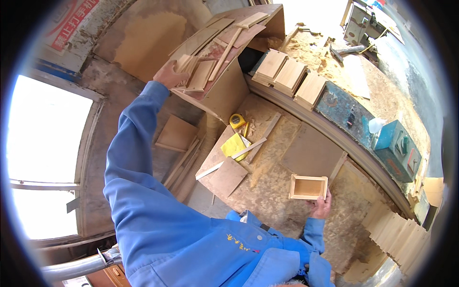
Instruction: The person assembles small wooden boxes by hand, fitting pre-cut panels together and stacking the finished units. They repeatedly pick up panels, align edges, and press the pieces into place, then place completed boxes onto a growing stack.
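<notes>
My left hand [168, 75] reaches up to the top of a large wooden box [222, 88]. Its fingers are closed around the end of some small wooden boards [184, 62] there. Beside them lies another small board [201, 75]. In my right hand [321, 206] is a small open wooden box [308, 187], gripped by its right front corner, with its open side facing up. The fingers under that box are partly hidden. The box is over the workbench [267, 191], close to my body.
A yellow tape measure [236, 120], a yellow cloth [234, 146] and wood strips [260, 143] lie on the bench. Stacked boards [289, 76] line a machine rail, with a green switch box [398, 150] further right. A hammer [344, 51] lies among sawdust. More boards [397, 234] stand at lower right.
</notes>
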